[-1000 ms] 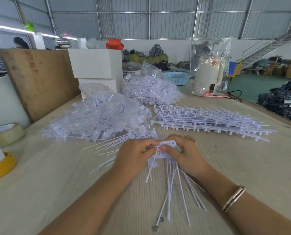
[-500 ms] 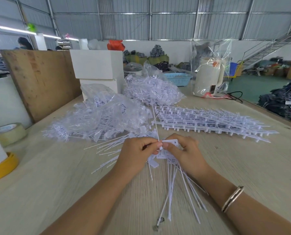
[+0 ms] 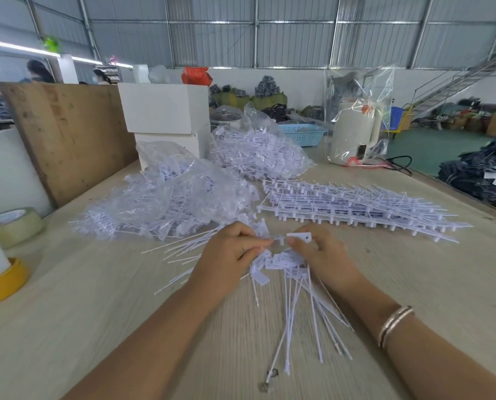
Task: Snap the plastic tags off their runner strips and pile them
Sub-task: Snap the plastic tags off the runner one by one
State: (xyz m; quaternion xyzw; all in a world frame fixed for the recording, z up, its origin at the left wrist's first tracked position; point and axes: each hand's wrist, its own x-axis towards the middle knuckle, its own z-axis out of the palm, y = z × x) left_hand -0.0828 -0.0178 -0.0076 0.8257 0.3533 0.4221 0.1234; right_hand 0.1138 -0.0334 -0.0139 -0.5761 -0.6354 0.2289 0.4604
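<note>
Left hand (image 3: pixel 231 252) pinching a small runner piece (image 3: pixel 279 239), right hand (image 3: pixel 320 255) gripping a white tag (image 3: pixel 299 237) by its flat head, both mid-desk near the front edge. Loose tags (image 3: pixel 296 301) fanned just below the hands; unsnapped strips (image 3: pixel 356 206) toward the right edge. Risk: twisting too sharply, flicking the tag away, or snagging tails and scattering the pile.
</note>
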